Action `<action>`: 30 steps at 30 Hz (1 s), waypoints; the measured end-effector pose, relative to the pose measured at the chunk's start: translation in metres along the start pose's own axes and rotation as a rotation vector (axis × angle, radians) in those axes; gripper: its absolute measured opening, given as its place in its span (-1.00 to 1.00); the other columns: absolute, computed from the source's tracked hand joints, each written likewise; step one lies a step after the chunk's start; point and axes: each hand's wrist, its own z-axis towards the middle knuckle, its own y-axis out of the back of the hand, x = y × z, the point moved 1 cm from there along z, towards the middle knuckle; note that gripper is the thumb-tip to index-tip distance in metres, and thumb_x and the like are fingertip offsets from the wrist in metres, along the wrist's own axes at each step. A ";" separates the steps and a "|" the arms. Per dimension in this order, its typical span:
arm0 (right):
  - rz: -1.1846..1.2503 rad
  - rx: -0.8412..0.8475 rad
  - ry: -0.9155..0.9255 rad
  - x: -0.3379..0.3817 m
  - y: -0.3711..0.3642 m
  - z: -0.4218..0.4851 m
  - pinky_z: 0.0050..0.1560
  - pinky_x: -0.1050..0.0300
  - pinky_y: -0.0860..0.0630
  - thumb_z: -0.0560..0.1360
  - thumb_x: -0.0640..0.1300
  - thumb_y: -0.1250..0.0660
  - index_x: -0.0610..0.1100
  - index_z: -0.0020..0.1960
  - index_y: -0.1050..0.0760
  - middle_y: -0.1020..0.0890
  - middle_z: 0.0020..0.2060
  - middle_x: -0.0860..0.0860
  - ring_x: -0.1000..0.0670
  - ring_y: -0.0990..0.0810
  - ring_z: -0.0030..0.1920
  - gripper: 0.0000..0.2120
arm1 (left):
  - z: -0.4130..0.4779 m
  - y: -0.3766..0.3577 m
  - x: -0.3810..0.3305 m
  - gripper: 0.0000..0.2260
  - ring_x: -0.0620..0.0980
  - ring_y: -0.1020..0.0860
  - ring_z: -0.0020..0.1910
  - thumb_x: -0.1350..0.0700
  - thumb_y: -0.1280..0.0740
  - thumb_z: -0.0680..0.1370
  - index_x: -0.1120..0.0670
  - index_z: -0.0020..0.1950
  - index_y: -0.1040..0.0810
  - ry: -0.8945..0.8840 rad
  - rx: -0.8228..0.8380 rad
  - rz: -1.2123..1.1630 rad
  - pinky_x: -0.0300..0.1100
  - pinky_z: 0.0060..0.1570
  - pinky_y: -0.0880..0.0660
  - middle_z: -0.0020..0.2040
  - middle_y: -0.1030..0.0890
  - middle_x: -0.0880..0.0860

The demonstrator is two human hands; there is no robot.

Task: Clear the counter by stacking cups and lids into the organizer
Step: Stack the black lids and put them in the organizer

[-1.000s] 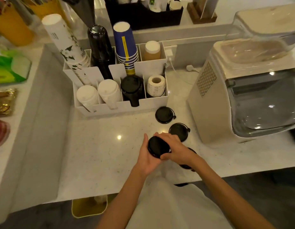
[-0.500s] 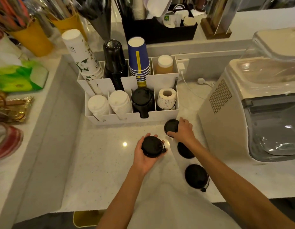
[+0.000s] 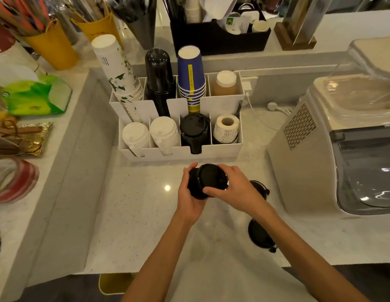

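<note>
White organizer (image 3: pixel 181 152) sits mid-counter; its third front slot from the left holds the black lid stack (image 3: pixel 194 131), with white lids in the two slots to its left and a label roll to its right. Just in front of it, left hand (image 3: pixel 189 198) cups a small stack of black lids (image 3: pixel 197 184) from below and behind, fingers curled around the rim. Right hand (image 3: pixel 235 189) pinches another lid (image 3: pixel 213 176) at its edge, tilted, pressed onto the held stack — looks like the nesting step. To do it well: square the rims first, line up the sip tabs, press evenly until it seats; don't force it cocked. Two loose lids remain on the counter (image 3: pixel 135 214) to the right — one (image 3: pixel 258 188) partly hidden behind the right wrist, one (image 3: pixel 258 235) nearer the edge. Collect those, then drop the stack into the black-lid slot.
</note>
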 end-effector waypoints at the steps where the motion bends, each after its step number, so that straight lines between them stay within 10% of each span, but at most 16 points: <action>1: -0.020 0.002 0.000 0.007 -0.004 -0.003 0.23 0.07 -0.48 0.28 0.28 -0.49 0.09 0.44 -0.26 -0.42 0.29 0.03 0.00 -0.44 0.26 -0.18 | -0.001 -0.004 0.002 -0.55 0.18 -0.59 0.21 -0.24 -0.24 0.54 -0.02 0.32 -0.51 0.003 0.008 0.020 0.07 0.06 -0.58 0.26 -0.59 0.18; 7: -0.059 -0.008 -0.007 0.016 -0.004 -0.004 0.24 0.05 -0.48 0.29 0.25 -0.51 0.09 0.47 -0.23 -0.41 0.29 0.01 -0.03 -0.40 0.28 -0.14 | -0.004 -0.015 0.006 -0.46 0.14 -0.48 0.36 -0.28 -0.09 0.57 0.02 0.39 -0.46 0.036 -0.010 -0.028 0.10 0.36 -0.42 0.37 -0.52 0.10; 30: -0.110 -0.070 0.001 0.025 -0.003 -0.013 0.15 0.06 -0.53 0.32 0.33 -0.42 0.04 0.42 -0.31 -0.47 0.15 0.00 -0.02 -0.47 0.15 -0.23 | -0.004 -0.019 0.005 -0.52 0.16 -0.49 0.33 -0.19 -0.28 0.52 0.07 0.32 -0.51 0.018 0.046 -0.024 0.12 0.33 -0.44 0.35 -0.54 0.11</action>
